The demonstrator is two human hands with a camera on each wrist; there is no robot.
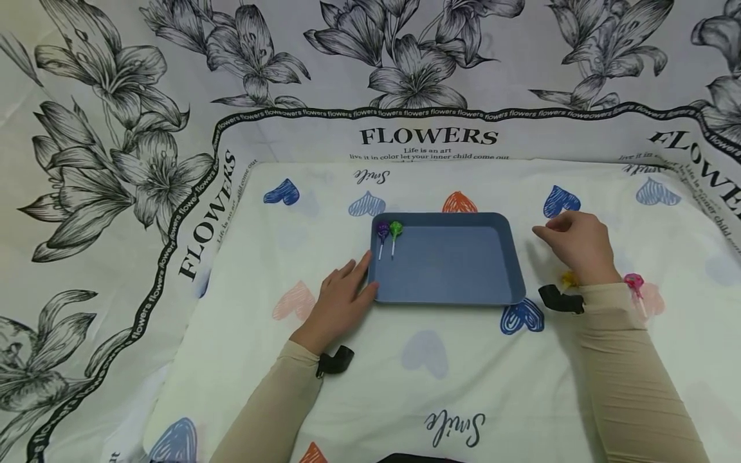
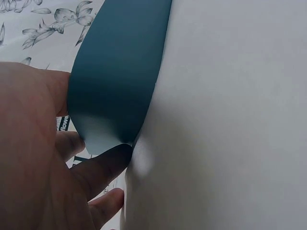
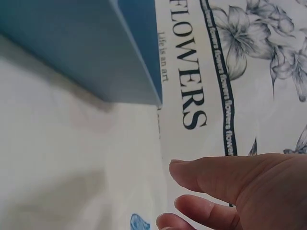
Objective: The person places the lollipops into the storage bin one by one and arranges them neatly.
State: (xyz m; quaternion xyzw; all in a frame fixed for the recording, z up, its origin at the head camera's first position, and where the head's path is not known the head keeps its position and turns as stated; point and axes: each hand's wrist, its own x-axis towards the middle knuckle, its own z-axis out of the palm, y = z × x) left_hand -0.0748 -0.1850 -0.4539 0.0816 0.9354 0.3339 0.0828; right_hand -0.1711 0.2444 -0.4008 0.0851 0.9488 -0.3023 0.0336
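A blue-grey rectangular tray point(image 1: 451, 257) lies on the white cloth. In its far left corner a purple lollipop point(image 1: 383, 230) and a green lollipop point(image 1: 396, 229) lie side by side, sticks toward me. My left hand point(image 1: 343, 297) rests against the tray's left side, fingers spread and fairly straight, thumb at the near corner; the left wrist view shows fingertips touching the tray wall point(image 2: 115, 72). To the right of the tray hovers my right hand point(image 1: 579, 244), holding nothing; thumb and fingers are apart in the right wrist view. Something yellow point(image 1: 569, 278), partly hidden, shows beside that wrist.
A pink lollipop point(image 1: 634, 283) lies on the cloth to the right of my right wrist. The white cloth point(image 1: 359, 386) is printed with hearts and lies over a larger flower-patterned cover point(image 1: 266, 138). A dark object point(image 1: 417, 458) pokes in at the bottom edge.
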